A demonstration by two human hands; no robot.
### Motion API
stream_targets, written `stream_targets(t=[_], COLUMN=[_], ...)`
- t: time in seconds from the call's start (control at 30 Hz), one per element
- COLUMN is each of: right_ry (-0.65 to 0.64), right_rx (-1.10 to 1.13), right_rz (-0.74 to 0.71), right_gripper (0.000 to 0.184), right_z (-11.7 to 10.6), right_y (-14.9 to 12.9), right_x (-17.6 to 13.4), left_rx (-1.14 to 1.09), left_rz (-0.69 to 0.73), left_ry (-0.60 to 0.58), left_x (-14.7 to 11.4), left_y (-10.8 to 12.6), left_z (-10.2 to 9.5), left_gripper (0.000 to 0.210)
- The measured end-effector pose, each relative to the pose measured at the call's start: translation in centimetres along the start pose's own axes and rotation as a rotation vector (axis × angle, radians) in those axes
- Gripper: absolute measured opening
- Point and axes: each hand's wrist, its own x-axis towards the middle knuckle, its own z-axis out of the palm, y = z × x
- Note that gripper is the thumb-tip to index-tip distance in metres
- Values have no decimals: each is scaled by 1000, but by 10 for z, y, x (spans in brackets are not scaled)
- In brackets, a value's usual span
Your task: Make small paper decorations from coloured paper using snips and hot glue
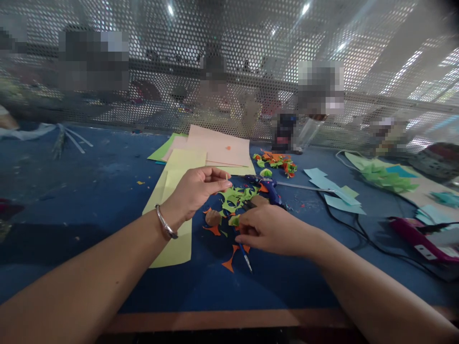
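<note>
My left hand (201,191), with a bangle on its wrist, is closed in a pinch above the paper scraps. A thin pale piece of paper (226,177) shows at its fingertips. My right hand (267,227) reaches down among the scraps with its fingers curled together. A small folded green paper piece (234,220) is at its fingertips; what lies under the fingers is hidden. Around the hands are cut green scraps (234,198), orange scraps (228,263) and a round brown disc (213,218). A blue pen-like tool (246,260) lies below my right hand.
A blue glue gun (270,188) lies behind my right hand. Small orange and green paper flowers (278,161) sit beyond it. Yellow sheets (175,239) and pink sheets (218,143) lie left and back. Black cables (362,229) run to a magenta power strip (419,239). A perforated metal screen (229,43) stands behind.
</note>
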Motion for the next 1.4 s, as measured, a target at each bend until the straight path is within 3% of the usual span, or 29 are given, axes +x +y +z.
stream_targets(t=[0.23, 0.6, 0.87, 0.97, 1.27, 1.4], right_ry=[8, 109, 98, 161, 256, 359], right_rx=[5, -65, -162, -72, 293, 366], right_rz=[118, 175, 269, 269, 125, 114], right_gripper=[9, 8, 5, 3, 7, 10], right_z=[5, 21, 14, 3, -14, -16], right_y=[-8, -13, -15, -11, 9, 16], right_x=[0, 3, 2, -1, -10, -9], left_rx=[98, 172, 159, 90, -96, -77], left_rz=[125, 237, 304, 266, -22, -89], left_ry=[63, 120, 204, 210, 152, 54], left_x=[1, 1, 3, 6, 12, 12], left_y=[-1, -5, -6, -7, -3, -2], left_z=[-2, -4, -6, -8, -17, -21], left_gripper=[20, 20, 18, 18, 17, 18])
